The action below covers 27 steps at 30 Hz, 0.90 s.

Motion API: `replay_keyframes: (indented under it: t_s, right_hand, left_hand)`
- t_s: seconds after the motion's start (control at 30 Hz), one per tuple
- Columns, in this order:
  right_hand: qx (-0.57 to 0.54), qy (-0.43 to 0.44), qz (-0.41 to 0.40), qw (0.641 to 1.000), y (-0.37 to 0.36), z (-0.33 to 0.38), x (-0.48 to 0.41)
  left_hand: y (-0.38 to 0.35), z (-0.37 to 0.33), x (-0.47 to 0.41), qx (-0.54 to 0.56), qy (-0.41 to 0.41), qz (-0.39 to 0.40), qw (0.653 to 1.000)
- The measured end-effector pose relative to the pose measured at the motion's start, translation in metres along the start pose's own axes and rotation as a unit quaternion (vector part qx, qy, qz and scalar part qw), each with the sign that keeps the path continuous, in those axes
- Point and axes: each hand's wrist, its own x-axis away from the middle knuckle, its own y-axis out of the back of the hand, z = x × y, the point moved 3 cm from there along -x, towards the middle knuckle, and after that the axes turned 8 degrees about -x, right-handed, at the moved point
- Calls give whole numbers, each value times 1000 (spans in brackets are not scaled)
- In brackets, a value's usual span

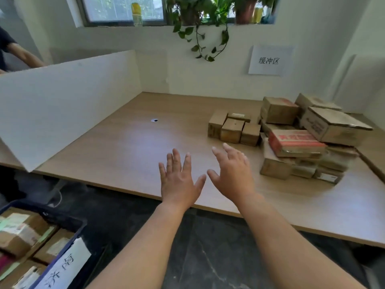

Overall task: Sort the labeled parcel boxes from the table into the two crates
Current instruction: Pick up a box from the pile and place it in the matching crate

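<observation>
Above table (129,142) edge: left hand (179,182), right hand (233,174) spread, empty; parcel boxes (291,138) right.

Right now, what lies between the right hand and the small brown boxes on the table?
Nothing but bare table, as the head view shows: the right hand is open, short of the small brown boxes.

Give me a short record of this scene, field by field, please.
left hand: open, fingers spread, holds nothing
right hand: open, holds nothing, nearer the boxes
parcel boxes: piled at the table's right side
table: wooden, white divider board on its left
crate: blue, lower left, holds boxes; only one in view
</observation>
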Motion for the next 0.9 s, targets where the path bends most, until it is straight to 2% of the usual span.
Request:
replay_keyframes:
  t_s: [0.23, 0.57, 0.9]
  right_hand:
    - [19, -40, -32, 999, 41, -104, 2]
    - [42, -158, -69, 984, 79, -217, 17]
    - [103, -206, -97, 968, 132, -328, -28]
  left_hand:
    - [-27, -115, -26, 9, -70, -8, 997]
    - [-50, -241, -58, 16, -183, 10, 983]
    - [-58, -360, -146, 59, -249, -4, 967]
